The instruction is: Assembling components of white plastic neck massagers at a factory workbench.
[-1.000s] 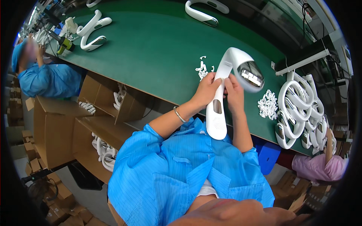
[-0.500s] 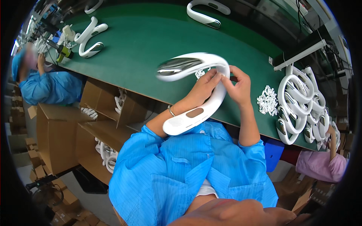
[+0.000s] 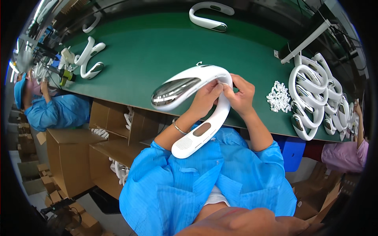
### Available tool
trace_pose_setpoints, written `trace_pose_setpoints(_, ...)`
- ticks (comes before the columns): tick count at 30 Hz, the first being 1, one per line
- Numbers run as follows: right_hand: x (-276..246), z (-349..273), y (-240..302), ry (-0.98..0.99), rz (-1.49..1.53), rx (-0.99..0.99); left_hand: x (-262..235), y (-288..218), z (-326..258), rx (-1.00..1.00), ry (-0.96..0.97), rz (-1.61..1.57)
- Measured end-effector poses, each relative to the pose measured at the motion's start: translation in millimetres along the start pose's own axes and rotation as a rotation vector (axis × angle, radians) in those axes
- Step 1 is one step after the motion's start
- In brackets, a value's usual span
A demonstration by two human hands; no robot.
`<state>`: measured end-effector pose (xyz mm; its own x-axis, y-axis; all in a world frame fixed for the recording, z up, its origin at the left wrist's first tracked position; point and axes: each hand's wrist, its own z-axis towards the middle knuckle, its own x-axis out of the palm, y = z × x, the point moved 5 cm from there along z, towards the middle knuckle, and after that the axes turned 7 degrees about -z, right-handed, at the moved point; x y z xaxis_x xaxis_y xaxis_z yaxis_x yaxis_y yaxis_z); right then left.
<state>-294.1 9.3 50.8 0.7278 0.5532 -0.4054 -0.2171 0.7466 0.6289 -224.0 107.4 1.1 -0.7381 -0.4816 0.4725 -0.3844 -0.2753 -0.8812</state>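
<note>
I hold a white U-shaped neck fan with a chrome panel over the near edge of the green table. My left hand grips its curved middle from below. My right hand pinches the same bend from the right, fingertips meeting the left hand's. One arm of the fan points left with the chrome side up, the other points down toward my blue smock.
A pile of small white parts lies right of my hands, beside a heap of white neck fans. More fans lie far and left. A co-worker in blue sits left; open cardboard boxes stand below the table.
The fan has been turned in my hands from upright to lying sideways, chrome arm now pointing left. Both hands stayed on its bend.
</note>
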Motion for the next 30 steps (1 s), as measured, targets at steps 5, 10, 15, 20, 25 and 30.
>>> trace_pose_setpoints(5,11,-23,-31,0.136,0.328,0.42,7,-1,9,-0.061,-0.066,-0.142)
trace_pose_setpoints(10,7,-54,-27,0.229,0.668,0.813,-3,1,21,-0.085,-0.141,-0.067)
trace_pose_setpoints(15,-18,-65,-1,0.278,1.068,0.829,39,-14,59,0.054,0.063,0.057)
trace_pose_setpoints(20,-118,-76,-22,-0.32,0.846,0.888,129,-23,99,0.153,0.429,0.594)
trace_pose_setpoints(25,-319,-98,-74,-0.905,0.469,0.705,81,-36,153,0.255,0.264,0.868)
trace_pose_setpoints(30,-529,-103,-113,-1.125,-0.225,0.579,-31,-41,183,0.079,0.017,0.909)
